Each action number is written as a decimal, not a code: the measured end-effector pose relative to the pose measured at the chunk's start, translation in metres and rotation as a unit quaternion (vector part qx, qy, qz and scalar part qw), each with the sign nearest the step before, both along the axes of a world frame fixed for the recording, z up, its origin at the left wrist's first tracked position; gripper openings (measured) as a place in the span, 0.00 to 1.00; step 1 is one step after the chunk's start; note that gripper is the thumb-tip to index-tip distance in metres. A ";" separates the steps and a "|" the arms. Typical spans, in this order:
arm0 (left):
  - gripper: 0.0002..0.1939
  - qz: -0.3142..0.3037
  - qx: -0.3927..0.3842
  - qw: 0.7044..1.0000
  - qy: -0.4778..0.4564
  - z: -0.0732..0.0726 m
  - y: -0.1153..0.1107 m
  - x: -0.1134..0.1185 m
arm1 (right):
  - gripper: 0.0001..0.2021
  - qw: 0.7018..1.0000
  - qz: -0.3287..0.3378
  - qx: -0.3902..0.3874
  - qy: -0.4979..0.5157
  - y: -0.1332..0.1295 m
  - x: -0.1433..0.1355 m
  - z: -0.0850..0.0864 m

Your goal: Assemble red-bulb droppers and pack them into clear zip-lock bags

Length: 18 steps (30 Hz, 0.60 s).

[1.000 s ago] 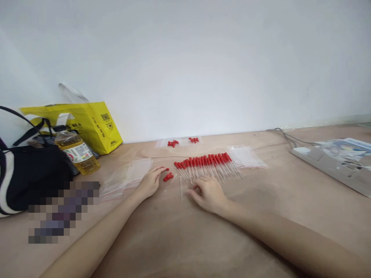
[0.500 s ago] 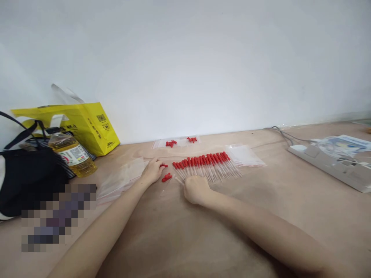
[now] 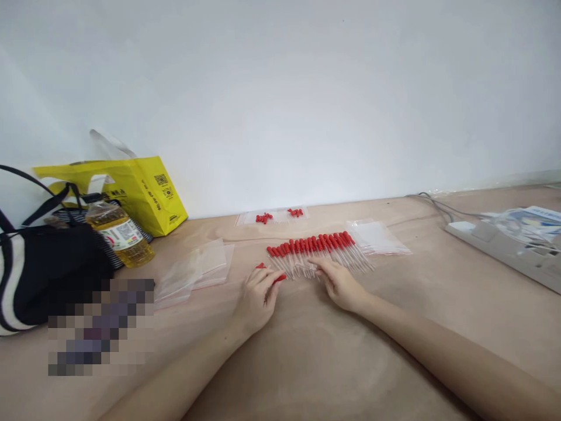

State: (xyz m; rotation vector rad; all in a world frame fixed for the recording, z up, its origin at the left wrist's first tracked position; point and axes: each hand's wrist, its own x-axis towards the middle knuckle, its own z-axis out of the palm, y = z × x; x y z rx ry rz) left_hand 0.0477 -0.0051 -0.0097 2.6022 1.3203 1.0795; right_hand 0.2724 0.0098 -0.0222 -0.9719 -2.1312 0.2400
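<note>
Pinching, left hand [image 3: 258, 299] holds a red bulb [image 3: 279, 279], right hand [image 3: 345, 285] a tube [image 3: 309, 266], bulb-strewn clear bag [image 3: 246, 218] beyond.

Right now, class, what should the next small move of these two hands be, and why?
Probably bring the small red cap in the left hand to an end of the slim clear tube that the right hand seems to pinch: the two are apart, and the neighbouring row of red-topped clear droppers suggests that pairing.
</note>
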 end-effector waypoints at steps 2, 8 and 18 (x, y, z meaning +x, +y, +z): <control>0.11 0.002 -0.006 1.000 0.007 -0.001 -0.002 0.000 | 0.20 0.999 0.011 0.018 -0.036 -0.004 -0.002 -0.002; 0.10 0.010 -0.011 1.000 0.005 0.002 -0.004 0.000 | 0.26 0.995 0.044 0.027 -0.080 -0.009 -0.010 -0.002; 0.10 0.008 0.002 1.000 0.012 0.000 -0.004 0.000 | 0.18 0.995 0.058 0.037 -0.075 -0.009 -0.012 -0.003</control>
